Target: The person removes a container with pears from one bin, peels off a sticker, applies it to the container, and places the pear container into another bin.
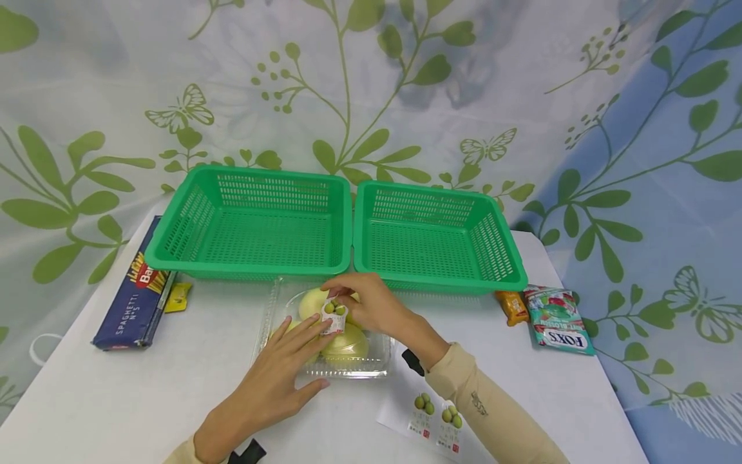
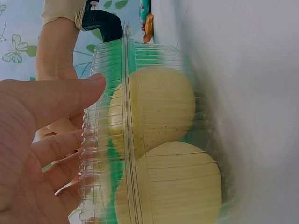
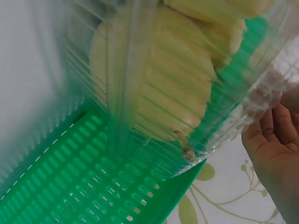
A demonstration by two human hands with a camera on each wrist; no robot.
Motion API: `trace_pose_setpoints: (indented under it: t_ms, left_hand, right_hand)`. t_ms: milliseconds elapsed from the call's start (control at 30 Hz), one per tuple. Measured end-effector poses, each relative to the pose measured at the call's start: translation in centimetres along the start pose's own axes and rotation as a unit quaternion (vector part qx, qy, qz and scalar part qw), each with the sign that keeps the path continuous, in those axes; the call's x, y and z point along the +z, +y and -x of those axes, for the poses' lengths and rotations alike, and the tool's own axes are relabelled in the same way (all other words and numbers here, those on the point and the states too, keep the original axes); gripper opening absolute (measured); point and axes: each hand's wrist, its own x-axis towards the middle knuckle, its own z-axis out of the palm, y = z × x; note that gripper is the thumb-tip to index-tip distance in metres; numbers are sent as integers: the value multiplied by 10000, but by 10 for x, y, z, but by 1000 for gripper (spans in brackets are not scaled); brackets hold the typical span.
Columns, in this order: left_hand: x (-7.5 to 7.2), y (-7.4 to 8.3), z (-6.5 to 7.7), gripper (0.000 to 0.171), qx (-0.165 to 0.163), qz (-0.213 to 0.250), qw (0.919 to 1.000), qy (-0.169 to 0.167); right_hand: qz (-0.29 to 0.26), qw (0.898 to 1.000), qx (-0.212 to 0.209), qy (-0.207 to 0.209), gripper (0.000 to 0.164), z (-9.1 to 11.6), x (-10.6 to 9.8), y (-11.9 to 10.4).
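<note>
A clear plastic clamshell box [image 1: 377,372] of pale yellow-green round fruit [image 1: 346,345] lies closed on the white table. On its lid is a small white label [image 1: 333,324] printed with green fruit. My right hand [image 1: 373,304] pinches the label's upper edge, its fingers curled over it. My left hand [image 1: 281,374] rests on the lid's near left with its fingers spread and straight, fingertips beside the label. In the left wrist view, the thumb [image 2: 70,95] lies along the box edge. The right wrist view shows the fruit [image 3: 168,79] through the ribbed side.
Two green baskets [image 1: 255,265] [image 1: 440,280] stand side by side behind the box. At left lie a spaghetti box [image 1: 130,316] and a yellow packet [image 1: 178,298]. An orange packet [image 1: 513,307] and a Fox's bag [image 1: 559,320] lie right. A label sheet [image 1: 429,422] is under the right forearm.
</note>
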Motion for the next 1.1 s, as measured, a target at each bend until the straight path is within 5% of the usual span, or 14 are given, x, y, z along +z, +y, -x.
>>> trace_pose_setpoints:
  t_ms: [600,1100]
  left_hand:
    - [0,4,-3,80,-165,-171,9996,-145]
    - [6,5,-9,64,-175,-19,9998,-44]
  right_hand:
    - [45,9999,62,-72,33,-3,4,2]
    - [337,9994,99,-2,29,-6,12,9]
